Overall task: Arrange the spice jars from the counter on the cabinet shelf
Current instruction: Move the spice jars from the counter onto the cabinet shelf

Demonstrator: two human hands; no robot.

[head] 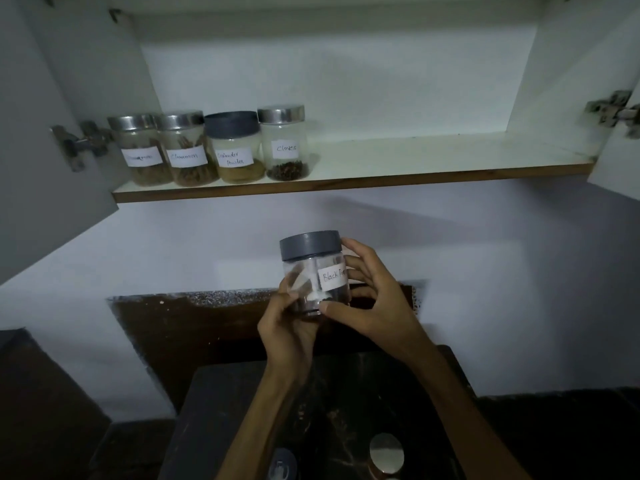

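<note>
A clear jar with a grey lid and a white label reading "Black Pe…" [313, 268] is held upright in the air below the cabinet shelf [415, 161]. My left hand [285, 327] grips its lower left side and my right hand [372, 299] wraps its right side. Several labelled jars stand in a row at the shelf's left end: a silver-lidded jar with a smudged label [140, 150], a "Cinnamon" jar [185, 148], a grey-lidded "Coriander powder" jar [235, 147] and a "Cloves" jar [284, 143].
Both cabinet doors [45, 133] hang open at the sides, with hinges at left [81, 142] and right [611, 110]. On the dark counter [242, 410] below, a silver-lidded jar [386, 453] and a grey-lidded jar [284, 462] stand between my forearms.
</note>
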